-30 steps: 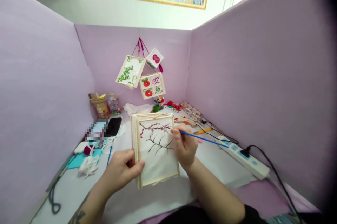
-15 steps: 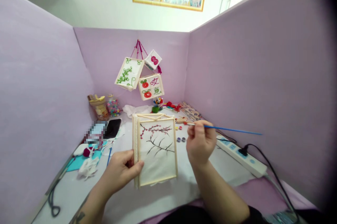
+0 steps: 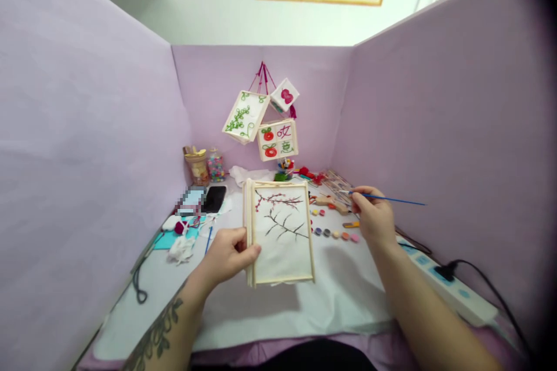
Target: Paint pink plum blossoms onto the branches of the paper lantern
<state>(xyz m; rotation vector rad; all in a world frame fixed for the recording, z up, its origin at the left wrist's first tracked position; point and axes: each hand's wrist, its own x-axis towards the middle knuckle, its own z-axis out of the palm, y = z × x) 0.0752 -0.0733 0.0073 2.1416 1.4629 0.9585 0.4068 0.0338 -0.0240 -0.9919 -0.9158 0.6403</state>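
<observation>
My left hand (image 3: pixel 232 255) grips the left side of a wood-framed paper lantern (image 3: pixel 282 260), thumb on its front edge. The white panel facing me bears two dark painted branches; the upper one carries small red blossoms, the lower one is bare. To the right, my right hand (image 3: pixel 375 217) pinches a thin blue paintbrush (image 3: pixel 398 200) held level, its tip pointing left and apart from the panel. Small paint pots (image 3: pixel 336 234) stand on the table between the lantern and my right hand, some of them hidden behind the lantern.
Several decorated lanterns (image 3: pixel 247 115) hang on the back partition. At left lie a black phone (image 3: pixel 214 199), crumpled tissue (image 3: pixel 181 249) and a second blue brush (image 3: pixel 209 240). Jars (image 3: pixel 199 168) stand at the back left. A power strip (image 3: pixel 452 284) with a plugged cord runs along the right.
My view has swung left, so things appear farther right. The brush hand has drawn away from the lantern to the right. My left hand keeps its hold on the lantern.
</observation>
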